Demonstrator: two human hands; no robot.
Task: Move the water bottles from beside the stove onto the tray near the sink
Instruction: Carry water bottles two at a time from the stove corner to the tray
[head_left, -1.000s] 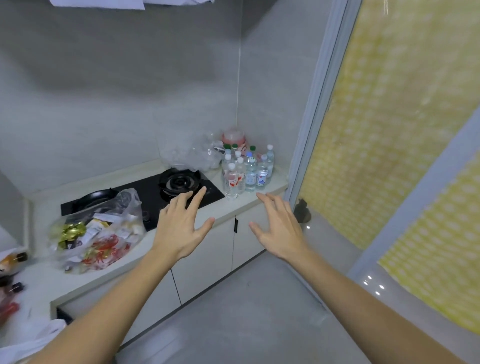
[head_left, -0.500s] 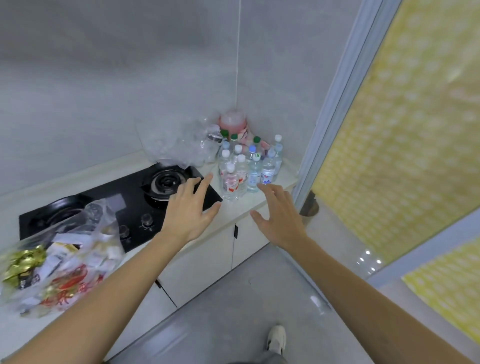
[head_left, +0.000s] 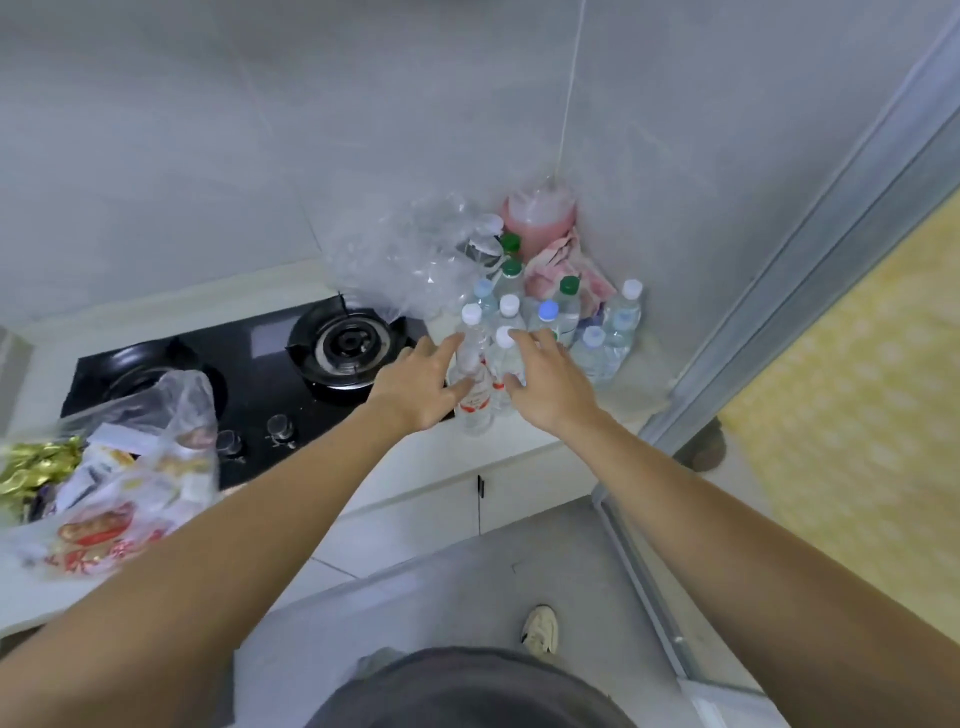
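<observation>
Water bottles clustered upright at centre right of frame, in the bench corner just right of the gas stove. Caps white, blue and green. Left hand at frame centre, fingers spread, thumb touching the red-labelled front bottle; no closed grip visible. Right hand just right of it, fingers spread over a second white-capped bottle, thumb against its side; full grip cannot be told. Pink-liquid jug behind the cluster in the wall corner. Crumpled clear plastic bag above the stove burner. Bag of packaged snacks at left edge, on the bench. Tray outside the frame.
</observation>
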